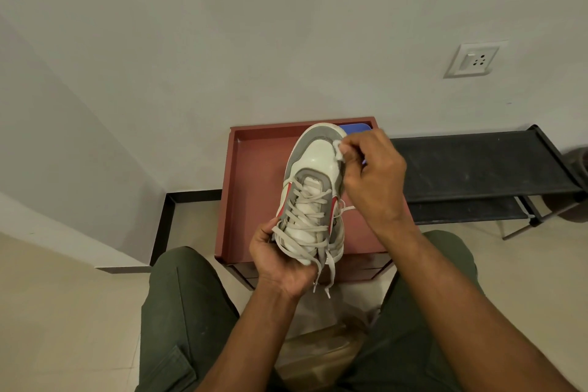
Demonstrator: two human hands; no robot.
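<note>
over a red tray (254,184), left hand (280,261) grips a white-grey sneaker (313,181); right hand (375,178) pinches a white wad (339,150).

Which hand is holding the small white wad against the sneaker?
The right hand, pinching the small white wad at the toe of the white-and-grey laced sneaker; the left hand only grips its heel end.

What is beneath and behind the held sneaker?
A red-brown tray lies under the sneaker. A blue object shows behind the toe, mostly covered by the sneaker and the right hand pinching a white wad. What it is cannot be told.
</note>
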